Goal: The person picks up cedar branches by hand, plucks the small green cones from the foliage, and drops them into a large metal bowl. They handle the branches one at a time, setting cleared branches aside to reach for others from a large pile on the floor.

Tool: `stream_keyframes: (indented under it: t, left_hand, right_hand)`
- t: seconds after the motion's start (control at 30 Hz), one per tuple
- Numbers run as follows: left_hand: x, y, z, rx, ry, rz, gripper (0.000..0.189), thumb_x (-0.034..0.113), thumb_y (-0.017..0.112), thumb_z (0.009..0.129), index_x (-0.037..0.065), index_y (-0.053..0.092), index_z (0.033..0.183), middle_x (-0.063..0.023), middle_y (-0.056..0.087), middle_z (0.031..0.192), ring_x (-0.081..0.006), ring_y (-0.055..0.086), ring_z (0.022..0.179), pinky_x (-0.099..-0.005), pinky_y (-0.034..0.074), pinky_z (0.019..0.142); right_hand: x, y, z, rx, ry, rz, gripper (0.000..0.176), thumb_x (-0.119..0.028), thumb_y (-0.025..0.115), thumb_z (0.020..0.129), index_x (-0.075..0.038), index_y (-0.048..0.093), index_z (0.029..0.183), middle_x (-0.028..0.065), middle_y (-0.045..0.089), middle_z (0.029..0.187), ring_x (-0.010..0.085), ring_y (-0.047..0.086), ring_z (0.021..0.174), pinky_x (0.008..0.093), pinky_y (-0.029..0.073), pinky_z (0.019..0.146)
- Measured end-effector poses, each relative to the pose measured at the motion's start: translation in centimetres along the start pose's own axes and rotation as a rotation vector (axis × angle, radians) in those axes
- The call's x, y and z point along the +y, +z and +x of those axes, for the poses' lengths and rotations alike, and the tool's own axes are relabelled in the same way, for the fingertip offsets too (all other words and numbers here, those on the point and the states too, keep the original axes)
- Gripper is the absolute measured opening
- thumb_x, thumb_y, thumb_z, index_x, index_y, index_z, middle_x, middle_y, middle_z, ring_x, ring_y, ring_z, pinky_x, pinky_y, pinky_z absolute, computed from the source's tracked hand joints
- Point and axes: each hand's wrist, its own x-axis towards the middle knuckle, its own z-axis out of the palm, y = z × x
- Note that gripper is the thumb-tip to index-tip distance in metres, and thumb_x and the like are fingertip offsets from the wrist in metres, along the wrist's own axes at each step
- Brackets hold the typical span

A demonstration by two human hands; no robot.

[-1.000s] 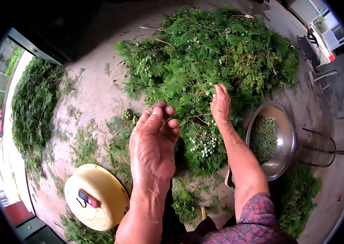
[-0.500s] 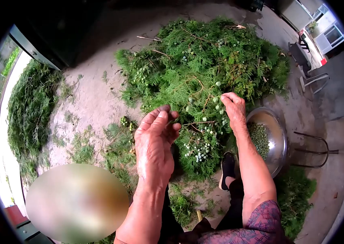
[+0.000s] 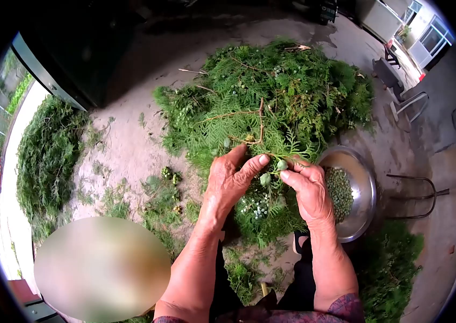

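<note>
Both hands meet over a conifer sprig (image 3: 261, 121) with scaly green leaves, a brown twig and several round green cones (image 3: 265, 179). My left hand (image 3: 227, 180) is closed on the sprig, thumb and forefinger pinching its stem. My right hand (image 3: 312, 195) is closed beside it, thumb against a green cone (image 3: 282, 165) and fingers among the leaves. Just right of that hand stands a steel bowl (image 3: 367, 202) with many picked green cones (image 3: 340, 194) inside. Under and beyond the hands lies a large heap of cut branches (image 3: 287, 81), partly hidden by my hands.
Another branch pile (image 3: 47, 156) lies at the left by the doorway. Loose sprigs (image 3: 158, 196) litter the concrete floor (image 3: 125, 124). Right of the bowl are a bent metal frame (image 3: 427, 199) and more greenery (image 3: 389, 269). A blurred patch covers the lower left.
My left hand has moved right and up from an empty-looking curl to grip the sprig. My right hand has come down and is turned inward, close to the left.
</note>
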Motion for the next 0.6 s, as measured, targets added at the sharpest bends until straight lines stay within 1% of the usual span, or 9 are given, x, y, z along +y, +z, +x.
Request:
stream_keyframes:
  t: [0.03, 0.07, 0.1, 0.23, 0.3, 0.4, 0.43, 0.53, 0.6]
  left_hand:
    - [0.8, 0.9, -0.5, -0.031, -0.044, -0.305, 0.044, 0.043, 0.061, 0.080, 0.000, 0.060, 0.090, -0.0059, 0.061, 0.077, -0.0171, 0.053, 0.070, -0.0285, 0.040, 0.074]
    - [-0.2, 1.4, -0.3, -0.066, -0.173, -0.495, 0.037, 0.034, 0.066, 0.079, 0.001, 0.062, 0.096, -0.0001, 0.061, 0.081, -0.0085, 0.051, 0.073, -0.0245, 0.040, 0.071]
    - [-0.7, 2.1, -0.3, -0.089, -0.259, -0.671, 0.029, 0.028, 0.068, 0.078, 0.003, 0.064, 0.091, -0.0001, 0.062, 0.078, -0.0078, 0.051, 0.071, -0.0230, 0.040, 0.069]
    - [-0.8, 4.4, -0.3, 0.028, -0.347, -0.860, 0.010, 0.014, 0.067, 0.078, 0.005, 0.063, 0.081, 0.0008, 0.061, 0.073, -0.0072, 0.053, 0.063, -0.0220, 0.043, 0.059]
    - [0.4, 4.8, -0.2, 0.027, -0.346, -0.908, 0.008, 0.012, 0.066, 0.078, 0.006, 0.061, 0.078, -0.0004, 0.061, 0.073, -0.0077, 0.054, 0.062, -0.0236, 0.045, 0.056]
    - [0.2, 5.7, 0.0, 0.105, -0.313, -0.824, 0.011, 0.012, 0.066, 0.078, 0.010, 0.057, 0.073, -0.0004, 0.061, 0.071, -0.0099, 0.056, 0.059, -0.0244, 0.047, 0.055]
    - [0.6, 6.1, 0.0, 0.151, -0.314, -0.808, 0.011, 0.011, 0.066, 0.078, 0.010, 0.057, 0.072, -0.0004, 0.061, 0.071, -0.0099, 0.056, 0.059, -0.0242, 0.047, 0.055]
    - [1.0, 6.9, 0.0, 0.211, -0.316, -0.814, 0.013, 0.009, 0.068, 0.076, 0.010, 0.058, 0.069, 0.0005, 0.061, 0.069, -0.0083, 0.054, 0.057, -0.0227, 0.044, 0.054]
    - [1.0, 7.4, -0.1, 0.223, -0.324, -0.830, 0.013, 0.008, 0.069, 0.074, 0.010, 0.059, 0.066, 0.0014, 0.060, 0.067, -0.0066, 0.051, 0.056, -0.0215, 0.041, 0.053]
  right_hand:
    - [0.1, -0.3, -0.3, -0.027, 0.013, 0.047, 0.026, -0.009, 0.054, 0.080, 0.001, 0.060, 0.104, -0.0017, 0.059, 0.093, 0.0073, 0.050, 0.087, 0.0226, 0.036, 0.083]
    - [0.1, -0.2, -0.5, 0.010, -0.019, 0.055, 0.018, -0.009, 0.054, 0.082, 0.001, 0.061, 0.095, -0.0042, 0.055, 0.077, 0.0034, 0.046, 0.071, 0.0192, 0.037, 0.067]
    - [0.3, -0.7, -0.8, 0.022, -0.009, 0.069, 0.017, -0.010, 0.054, 0.082, 0.001, 0.061, 0.094, -0.0043, 0.054, 0.076, 0.0033, 0.045, 0.070, 0.0192, 0.037, 0.065]
    - [1.7, -2.4, -1.2, 0.078, -0.008, 0.030, 0.014, -0.012, 0.057, 0.082, 0.000, 0.059, 0.088, -0.0041, 0.051, 0.069, 0.0040, 0.043, 0.064, 0.0191, 0.034, 0.056]
    - [1.4, -3.7, -1.5, 0.030, 0.028, -0.164, 0.025, -0.013, 0.061, 0.081, -0.002, 0.058, 0.103, -0.0030, 0.058, 0.089, 0.0061, 0.050, 0.080, 0.0193, 0.040, 0.070]
    - [1.2, -4.3, -1.7, 0.134, -0.225, -0.297, 0.021, -0.008, 0.060, 0.080, 0.003, 0.058, 0.098, 0.0042, 0.055, 0.089, 0.0089, 0.052, 0.071, 0.0229, 0.044, 0.061]
    - [0.8, -4.5, -1.8, 0.211, -0.305, -0.326, 0.027, -0.003, 0.063, 0.077, 0.003, 0.057, 0.102, 0.0096, 0.053, 0.103, 0.0134, 0.056, 0.077, 0.0245, 0.048, 0.065]
    - [-1.6, -5.4, -2.8, 0.450, -0.436, -0.689, 0.030, -0.003, 0.067, 0.073, 0.002, 0.058, 0.101, 0.0122, 0.053, 0.102, 0.0189, 0.058, 0.076, 0.0256, 0.048, 0.063]
    - [-2.1, -6.2, -3.1, 0.378, -0.452, -0.728, 0.030, -0.009, 0.069, 0.072, 0.001, 0.059, 0.099, 0.0099, 0.057, 0.090, 0.0173, 0.057, 0.073, 0.0260, 0.047, 0.061]
